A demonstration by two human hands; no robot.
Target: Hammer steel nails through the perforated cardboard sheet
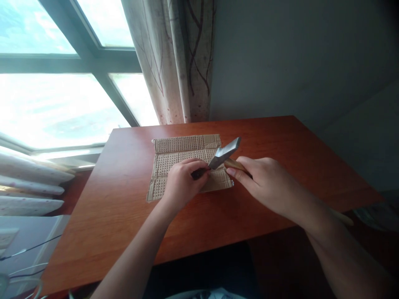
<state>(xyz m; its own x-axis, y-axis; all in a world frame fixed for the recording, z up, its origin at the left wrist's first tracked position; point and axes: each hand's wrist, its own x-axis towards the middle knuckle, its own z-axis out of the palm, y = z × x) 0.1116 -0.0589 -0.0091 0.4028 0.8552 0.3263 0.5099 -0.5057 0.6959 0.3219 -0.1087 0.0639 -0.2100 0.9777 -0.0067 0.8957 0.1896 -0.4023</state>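
Reddish-brown wooden table (124,216), smooth glossy top, one flat sheet of corrugated cardboard (174,151) lying directly on it toward the far edge, slightly askew, face covered in rows of small holes, edges uneven

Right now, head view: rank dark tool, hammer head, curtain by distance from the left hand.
1. Dark tool: gripped in the left hand.
2. Hammer head: just right of its fingers.
3. Curtain: beyond the table's far edge.
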